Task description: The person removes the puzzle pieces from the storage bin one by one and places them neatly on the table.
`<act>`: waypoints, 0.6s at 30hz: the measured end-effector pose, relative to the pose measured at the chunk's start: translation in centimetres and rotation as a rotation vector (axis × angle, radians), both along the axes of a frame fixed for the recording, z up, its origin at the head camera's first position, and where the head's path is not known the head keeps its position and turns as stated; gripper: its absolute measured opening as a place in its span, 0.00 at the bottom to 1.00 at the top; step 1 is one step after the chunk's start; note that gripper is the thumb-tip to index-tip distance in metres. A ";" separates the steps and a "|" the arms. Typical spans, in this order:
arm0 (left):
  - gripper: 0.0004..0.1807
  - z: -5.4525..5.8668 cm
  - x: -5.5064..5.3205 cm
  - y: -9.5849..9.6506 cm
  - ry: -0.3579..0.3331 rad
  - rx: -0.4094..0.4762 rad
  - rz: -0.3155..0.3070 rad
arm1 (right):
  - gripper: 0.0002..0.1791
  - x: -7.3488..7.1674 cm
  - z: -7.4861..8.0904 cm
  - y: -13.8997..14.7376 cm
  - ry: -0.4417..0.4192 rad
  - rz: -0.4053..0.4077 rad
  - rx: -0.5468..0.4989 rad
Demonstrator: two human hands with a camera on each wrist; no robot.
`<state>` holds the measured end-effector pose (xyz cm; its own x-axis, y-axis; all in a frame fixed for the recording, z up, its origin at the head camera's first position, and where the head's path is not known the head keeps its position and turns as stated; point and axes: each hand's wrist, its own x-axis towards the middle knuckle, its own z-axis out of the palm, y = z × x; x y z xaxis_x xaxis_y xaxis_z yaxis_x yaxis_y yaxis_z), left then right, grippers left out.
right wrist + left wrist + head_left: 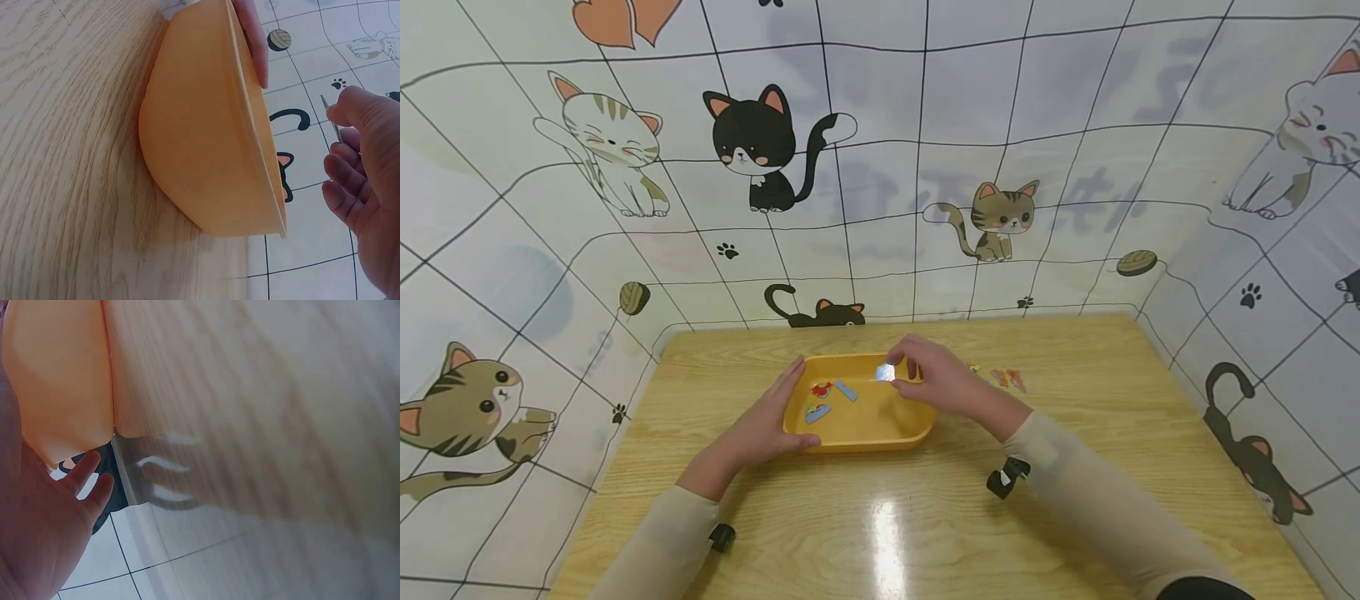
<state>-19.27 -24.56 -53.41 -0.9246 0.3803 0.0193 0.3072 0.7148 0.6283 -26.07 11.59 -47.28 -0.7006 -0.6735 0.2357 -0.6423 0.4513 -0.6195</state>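
A yellow plastic tray (861, 444) sits on the wooden table. My left hand (767, 421) holds its left end, with the fingers along the left rim and the thumb over the near rim. Above the tray's right half, my right hand (936, 377) pinches a small flat piece (885, 372) between thumb and forefinger. Glare whitens its face, and in the right wrist view the piece (331, 119) appears as a thin edge. Inside the tray lie a small red piece (822, 390), a blue strip (846, 391) and a blue piece with a coloured print (817, 413).
Beyond my right hand, on the table (1075, 400), lie small orange butterfly-like pieces (1008, 380) and a partly hidden yellow-green one (974, 368). A wall covering printed with cats (763, 142) borders the table at the back and sides.
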 end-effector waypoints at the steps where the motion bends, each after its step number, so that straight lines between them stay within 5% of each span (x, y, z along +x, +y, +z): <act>1: 0.75 0.0 0.0 0.0 0.000 0.000 0.000 | 0.16 0.0 0.1 0.2 0.002 -0.004 -0.003; 18: 0.74 -0.2 -0.1 -0.2 0.004 -0.011 -0.003 | 0.15 -0.6 0.2 5.3 0.030 -0.070 -0.070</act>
